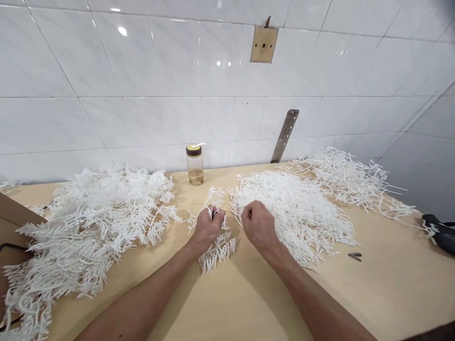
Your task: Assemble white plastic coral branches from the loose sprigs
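My left hand (206, 228) is closed on a white branched strand (212, 195), whose thin twigs stick out above and beside the fingers. Under that hand, a small bunch of white twiggy pieces (221, 250) lies on the table. My right hand (259, 222) is curled into a fist at the left edge of a broad pile of short white sticks (302, 208). Whatever its fingers may hold is hidden. A gap separates the two hands.
A large heap of white branched pieces (117, 213) covers the left side. Loose white strands (351, 177) lie at the back right. A lidded bottle (195, 166) stands near the tiled wall. A small metal clipper (355, 256) and a black object (441, 234) are at right.
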Motion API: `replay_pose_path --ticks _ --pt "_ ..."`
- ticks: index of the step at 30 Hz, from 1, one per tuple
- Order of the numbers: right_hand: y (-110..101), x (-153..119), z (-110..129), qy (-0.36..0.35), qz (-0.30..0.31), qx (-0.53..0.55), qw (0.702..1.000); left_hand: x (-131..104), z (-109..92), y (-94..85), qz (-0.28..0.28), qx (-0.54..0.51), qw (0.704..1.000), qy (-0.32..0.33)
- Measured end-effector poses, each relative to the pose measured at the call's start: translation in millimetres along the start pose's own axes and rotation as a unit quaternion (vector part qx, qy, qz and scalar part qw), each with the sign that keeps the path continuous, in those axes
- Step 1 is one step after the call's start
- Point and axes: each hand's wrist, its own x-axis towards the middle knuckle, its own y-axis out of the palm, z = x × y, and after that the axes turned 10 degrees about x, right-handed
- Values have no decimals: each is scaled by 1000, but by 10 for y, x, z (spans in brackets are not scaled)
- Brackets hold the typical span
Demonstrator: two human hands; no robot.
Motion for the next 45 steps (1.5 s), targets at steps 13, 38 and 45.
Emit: replay_pose_path --ticks 13,38,45 --pt "-565 323 -315 24 -220 -25 975 35 31 -56 66 -55 995 -51" --pt "-7 -70 80 6 91 107 990 71 95 -50 58 -63 996 -37" --pt "65 -104 45 24 130 121 984 37 29 -46 66 -31 996 -42"
